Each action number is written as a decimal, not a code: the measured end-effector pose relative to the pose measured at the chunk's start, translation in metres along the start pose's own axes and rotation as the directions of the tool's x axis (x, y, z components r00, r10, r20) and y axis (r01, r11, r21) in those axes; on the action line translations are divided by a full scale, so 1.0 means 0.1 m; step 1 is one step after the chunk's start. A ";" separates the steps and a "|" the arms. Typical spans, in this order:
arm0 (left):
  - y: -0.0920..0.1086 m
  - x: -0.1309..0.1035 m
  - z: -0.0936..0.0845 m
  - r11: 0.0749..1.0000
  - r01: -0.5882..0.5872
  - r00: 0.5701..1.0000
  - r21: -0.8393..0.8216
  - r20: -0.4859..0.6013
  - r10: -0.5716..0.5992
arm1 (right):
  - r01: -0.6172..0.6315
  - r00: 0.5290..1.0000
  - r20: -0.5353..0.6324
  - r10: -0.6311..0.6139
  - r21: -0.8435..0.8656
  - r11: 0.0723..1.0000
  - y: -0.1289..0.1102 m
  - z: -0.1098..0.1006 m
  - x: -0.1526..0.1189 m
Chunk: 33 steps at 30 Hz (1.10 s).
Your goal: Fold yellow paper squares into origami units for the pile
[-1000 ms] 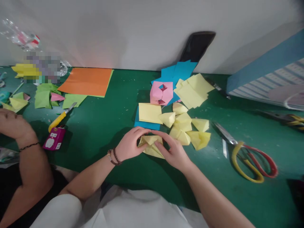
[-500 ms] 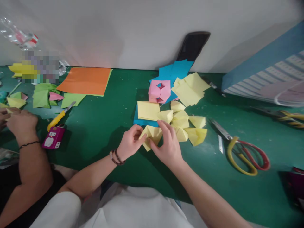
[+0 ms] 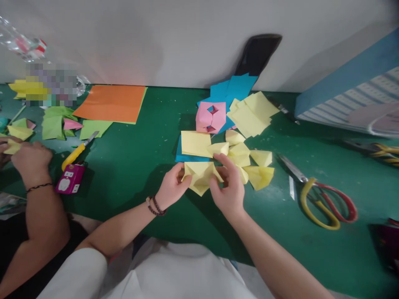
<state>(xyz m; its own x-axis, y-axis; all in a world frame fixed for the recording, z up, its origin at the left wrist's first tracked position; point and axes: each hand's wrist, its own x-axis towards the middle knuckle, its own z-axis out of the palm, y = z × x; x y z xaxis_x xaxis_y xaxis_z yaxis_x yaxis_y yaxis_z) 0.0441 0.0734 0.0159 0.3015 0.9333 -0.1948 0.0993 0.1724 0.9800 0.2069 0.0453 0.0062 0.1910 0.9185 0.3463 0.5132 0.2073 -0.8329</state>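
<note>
A partly folded yellow paper (image 3: 201, 176) is held between my two hands above the green table. My left hand (image 3: 173, 185) pinches its left edge, and my right hand (image 3: 229, 187) grips the right edge between thumb and fingers. Just beyond it lie flat yellow sheets (image 3: 195, 143) on blue paper (image 3: 183, 154). Several folded yellow pieces (image 3: 239, 154) sit beside my right hand. Farther back are a pink folded shape (image 3: 211, 117), blue sheets (image 3: 233, 89) and a fan of yellow sheets (image 3: 254, 115).
Scissors (image 3: 311, 195) and pliers (image 3: 370, 148) lie right, near a blue-and-white box (image 3: 352, 91). A phone (image 3: 258, 54) leans on the wall. Left are orange paper (image 3: 110, 103), a yellow cutter (image 3: 75, 155), a purple box (image 3: 71, 178) and another person's hand (image 3: 33, 160).
My right hand has shifted right, from the paper's lower middle to its right edge. The yellow paper now appears spread wider. The view has shifted slightly.
</note>
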 end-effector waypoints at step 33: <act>-0.20 0.01 0.04 0.853 0.303 0.948 -0.425 0.040 -0.317 | 0.413 0.909 0.016 -0.417 -0.181 0.893 -0.02 -0.09 0.09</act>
<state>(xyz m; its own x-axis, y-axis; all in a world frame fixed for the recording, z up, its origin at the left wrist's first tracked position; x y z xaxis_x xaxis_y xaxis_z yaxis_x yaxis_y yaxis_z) 0.0463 0.0697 -0.0038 0.2924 0.8172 -0.4967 -0.2271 0.5639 0.7940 0.2152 0.0501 0.0154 -0.0539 0.7539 0.6548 0.6886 0.5029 -0.5224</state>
